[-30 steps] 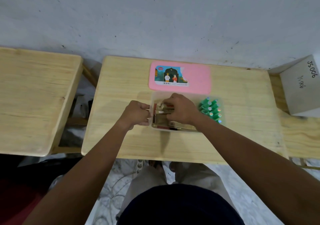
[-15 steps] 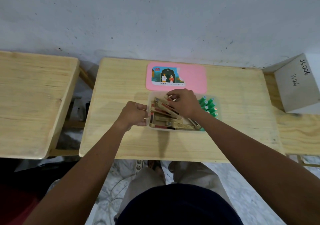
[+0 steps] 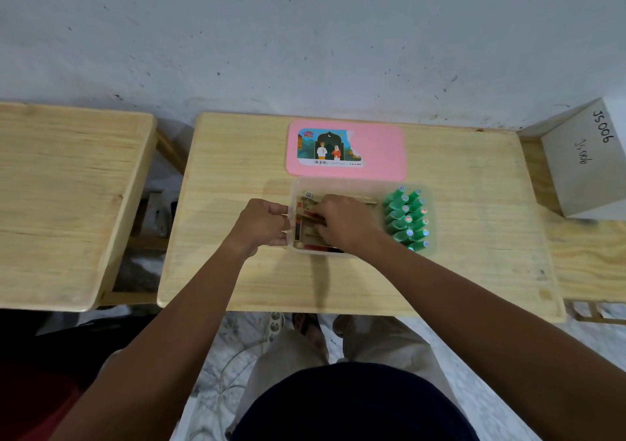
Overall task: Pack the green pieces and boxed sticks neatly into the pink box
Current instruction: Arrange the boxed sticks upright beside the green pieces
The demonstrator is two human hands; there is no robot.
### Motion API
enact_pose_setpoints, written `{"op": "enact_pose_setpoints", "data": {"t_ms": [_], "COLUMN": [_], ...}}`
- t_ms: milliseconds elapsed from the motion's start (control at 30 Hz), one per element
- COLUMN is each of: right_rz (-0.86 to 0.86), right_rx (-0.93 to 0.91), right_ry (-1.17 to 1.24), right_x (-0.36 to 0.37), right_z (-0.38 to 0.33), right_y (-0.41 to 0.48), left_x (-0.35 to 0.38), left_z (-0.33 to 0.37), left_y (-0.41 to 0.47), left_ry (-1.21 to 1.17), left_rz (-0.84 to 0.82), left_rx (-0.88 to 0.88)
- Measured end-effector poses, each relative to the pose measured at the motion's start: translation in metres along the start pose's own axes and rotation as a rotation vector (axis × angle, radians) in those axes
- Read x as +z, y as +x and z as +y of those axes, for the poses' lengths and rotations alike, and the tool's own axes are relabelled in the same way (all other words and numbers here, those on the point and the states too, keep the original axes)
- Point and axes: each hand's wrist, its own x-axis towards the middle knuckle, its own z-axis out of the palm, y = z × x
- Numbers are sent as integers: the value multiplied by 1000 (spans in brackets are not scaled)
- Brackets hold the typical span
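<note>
A clear box (image 3: 338, 181) sits mid-table, just in front of its pink lid (image 3: 379, 150). Several green pieces (image 3: 406, 218) lie packed in rows in its right part. Brown and red boxed sticks (image 3: 306, 234) fill its left part. My left hand (image 3: 262, 223) grips the box's left wall from outside. My right hand (image 3: 345, 220) is inside the box, on top of the boxed sticks, with its fingers curled round one of them near the left wall. That hand hides most of the stick boxes.
The pink lid lies flat with a picture label at its left. A white carton (image 3: 586, 166) marked JS006 stands at the right edge. A second wooden table (image 3: 67, 196) stands to the left across a gap. A power strip and cable lie on the floor below.
Half a second ago my right hand held several stick boxes tilted up above the others. Now they lie lower in the box, with the hand moved left over them. My left hand stays put.
</note>
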Motion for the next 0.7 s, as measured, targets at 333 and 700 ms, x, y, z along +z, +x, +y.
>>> {"op": "enact_pose_setpoints", "data": {"t_ms": [333, 700], "right_rz": [-14, 81], "right_rx": [31, 447], "right_ry": [58, 668], "right_x": [6, -4], "right_z": [0, -9], "right_y": [12, 16], "left_x": [0, -1], "left_z": [-1, -2], "left_y": [0, 0], "left_ry": [-5, -25], "left_rz": [12, 7], "left_rx": [-1, -13]}}
